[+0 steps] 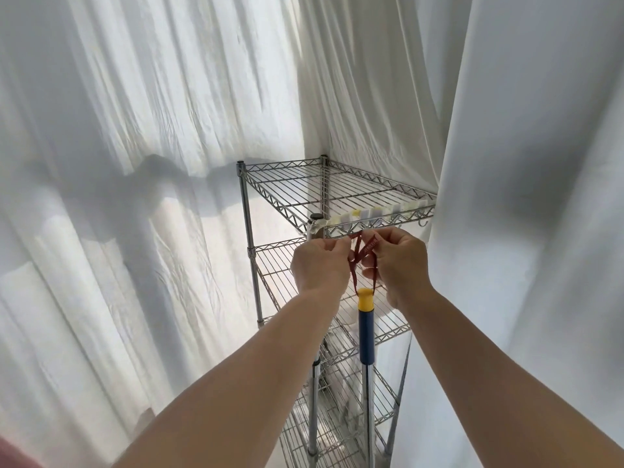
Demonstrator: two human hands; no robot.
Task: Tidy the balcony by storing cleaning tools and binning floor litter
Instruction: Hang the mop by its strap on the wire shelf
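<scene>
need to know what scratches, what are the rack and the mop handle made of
Rack: looks like chromed steel wire, shiny with thin welded rods. Mop handle: bright metal tube, with a matte blue and yellow sleeve on top, probably plastic.

Two bare forearms reach in from the lower edge of the view, with no sleeve visible on either as far as the frame shows them. The left hand (319, 265) and the right hand (400, 266) wear no gloves. No ring, watch or bracelet shows on the fingers or at the wrists just below each hand. The fingernails are too small to make out.
</scene>
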